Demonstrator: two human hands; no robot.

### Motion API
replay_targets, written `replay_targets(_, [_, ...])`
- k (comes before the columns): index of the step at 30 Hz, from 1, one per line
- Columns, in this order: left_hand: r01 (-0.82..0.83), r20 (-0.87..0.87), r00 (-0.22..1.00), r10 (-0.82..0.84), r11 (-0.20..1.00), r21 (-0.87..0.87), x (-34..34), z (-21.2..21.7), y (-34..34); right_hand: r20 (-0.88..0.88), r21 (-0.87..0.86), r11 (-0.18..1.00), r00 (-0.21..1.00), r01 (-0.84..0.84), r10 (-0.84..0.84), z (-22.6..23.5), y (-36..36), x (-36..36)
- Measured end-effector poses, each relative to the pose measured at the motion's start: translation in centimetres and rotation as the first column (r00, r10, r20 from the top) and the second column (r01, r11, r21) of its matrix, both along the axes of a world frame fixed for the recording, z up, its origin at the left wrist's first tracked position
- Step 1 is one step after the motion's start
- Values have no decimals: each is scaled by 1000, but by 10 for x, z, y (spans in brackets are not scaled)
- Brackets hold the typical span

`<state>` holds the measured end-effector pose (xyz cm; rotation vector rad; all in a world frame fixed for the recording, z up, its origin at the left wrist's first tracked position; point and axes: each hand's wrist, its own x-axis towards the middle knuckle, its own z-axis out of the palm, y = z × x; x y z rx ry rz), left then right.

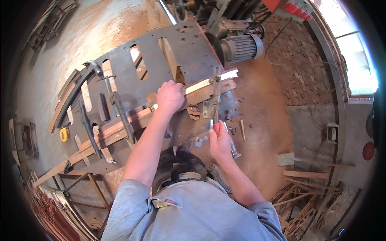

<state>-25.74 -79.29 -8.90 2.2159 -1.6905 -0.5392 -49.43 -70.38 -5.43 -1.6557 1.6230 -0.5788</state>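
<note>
- Head view, frame centre: left hand (170, 96) presses flat on the curved wooden strip (197, 89) lying across the slotted steel jig plate (189, 44).
- Right hand (220, 143) is closed around the red toggle-clamp handle (216, 128), lower centre.
- Risk: the strip may shift under the clamp if the pressing hand eases.

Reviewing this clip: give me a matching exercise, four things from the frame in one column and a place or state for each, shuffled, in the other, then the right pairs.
Things:
1. left hand
2. right hand
3. yellow tape measure
4. electric motor

Places or states:
A. lies near the left end of the metal jig plate
B. presses down on the long wooden strip
C. sits at the plate's far right corner
D. grips the red handle of the toggle clamp

Pairs: 1-B, 2-D, 3-A, 4-C
</note>
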Motion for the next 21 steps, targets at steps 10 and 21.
replay_targets(10, [197, 162, 970, -182, 977, -86, -14, 19, 35, 384, 527, 847, 870, 69, -310, -17, -9, -1])
replay_targets(21, [231, 170, 963, -208, 964, -131, -9, 14, 36, -189, -269, 946, 973, -182, 134, -23, -14, -4])
